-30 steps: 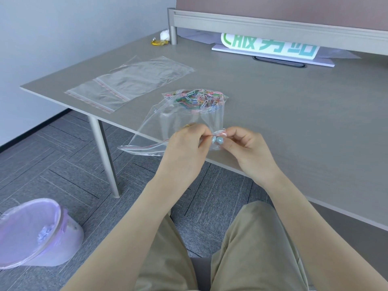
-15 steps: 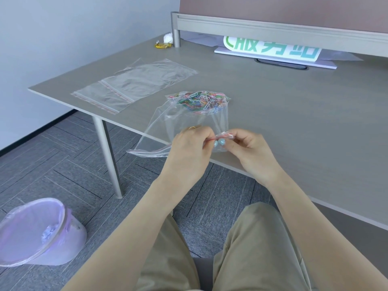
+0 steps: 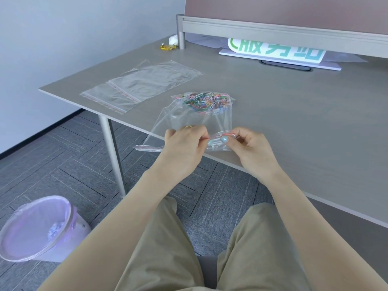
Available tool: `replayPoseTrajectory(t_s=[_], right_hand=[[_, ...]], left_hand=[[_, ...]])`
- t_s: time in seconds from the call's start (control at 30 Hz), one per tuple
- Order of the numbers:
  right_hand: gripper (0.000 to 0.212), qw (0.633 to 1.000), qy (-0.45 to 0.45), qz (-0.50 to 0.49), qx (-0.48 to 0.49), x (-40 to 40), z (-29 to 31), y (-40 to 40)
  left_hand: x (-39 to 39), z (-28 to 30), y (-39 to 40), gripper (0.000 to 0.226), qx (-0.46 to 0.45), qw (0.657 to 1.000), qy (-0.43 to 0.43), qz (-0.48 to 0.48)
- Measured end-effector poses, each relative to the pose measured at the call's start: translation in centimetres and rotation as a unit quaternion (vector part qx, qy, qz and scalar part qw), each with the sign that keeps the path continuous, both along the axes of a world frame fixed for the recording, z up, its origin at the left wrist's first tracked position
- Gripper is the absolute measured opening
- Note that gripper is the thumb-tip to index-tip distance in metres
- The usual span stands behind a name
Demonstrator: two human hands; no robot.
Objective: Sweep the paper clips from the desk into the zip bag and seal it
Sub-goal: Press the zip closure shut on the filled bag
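A clear zip bag lies over the desk's front edge, its far end full of coloured paper clips. The bag's mouth, with a red zip line, faces me. My left hand pinches the zip strip near its middle. My right hand pinches the same strip at its right end, thumb on top. The left part of the strip sticks out past my left hand, beyond the desk edge.
A stack of spare clear zip bags lies on the grey desk to the left. A white sign with green letters sits at the back. A lilac waste bin stands on the floor, lower left.
My two hands have drawn slightly apart along the zip strip, the right hand moving toward the right end. The bag and clips stay in place.
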State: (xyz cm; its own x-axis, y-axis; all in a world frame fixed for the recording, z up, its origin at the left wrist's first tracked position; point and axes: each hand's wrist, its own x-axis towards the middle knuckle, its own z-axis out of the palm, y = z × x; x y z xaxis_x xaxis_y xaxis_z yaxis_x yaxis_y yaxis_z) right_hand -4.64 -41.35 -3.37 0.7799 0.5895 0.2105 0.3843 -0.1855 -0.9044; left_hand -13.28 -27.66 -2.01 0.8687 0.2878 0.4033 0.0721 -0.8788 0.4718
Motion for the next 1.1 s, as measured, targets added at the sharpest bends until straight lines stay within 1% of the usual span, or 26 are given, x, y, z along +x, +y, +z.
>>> replayPoseTrajectory(t_s=[0.13, 0.27, 0.4, 0.47, 0.6, 0.8, 1.1], right_hand=[[0.020, 1.000, 0.003, -0.015, 0.004, 0.1, 0.0, -0.1], [0.013, 0.999, 0.017, -0.040, 0.024, 0.2, 0.0, 0.1], [0.013, 0.998, 0.017, -0.045, 0.031, 0.3, 0.0, 0.2], [0.012, 0.998, 0.016, -0.051, 0.025, 0.3, -0.1, 0.1], [0.017, 0.998, 0.019, -0.058, 0.028, 0.3, -0.1, 0.2], [0.016, 0.997, 0.020, -0.067, 0.038, 0.6, -0.2, 0.3], [0.015, 0.996, 0.032, -0.066, 0.051, 0.5, -0.2, 0.3]], left_hand=[[-1.1, 0.2, 0.9, 0.012, 0.024, 1.000, -0.003, 0.006], [-2.2, 0.7, 2.2, 0.010, 0.082, 0.996, -0.014, 0.041], [-3.2, 1.1, 3.1, 0.010, 0.101, 0.993, -0.009, 0.064], [-3.5, 1.1, 3.4, 0.011, 0.106, 0.992, -0.002, 0.072], [-4.2, 1.1, 4.6, 0.012, 0.100, 0.991, 0.002, 0.090], [-6.4, 1.1, 7.1, 0.011, 0.115, 0.984, -0.011, 0.137], [-7.3, 1.1, 7.7, 0.011, 0.144, 0.975, -0.035, 0.163]])
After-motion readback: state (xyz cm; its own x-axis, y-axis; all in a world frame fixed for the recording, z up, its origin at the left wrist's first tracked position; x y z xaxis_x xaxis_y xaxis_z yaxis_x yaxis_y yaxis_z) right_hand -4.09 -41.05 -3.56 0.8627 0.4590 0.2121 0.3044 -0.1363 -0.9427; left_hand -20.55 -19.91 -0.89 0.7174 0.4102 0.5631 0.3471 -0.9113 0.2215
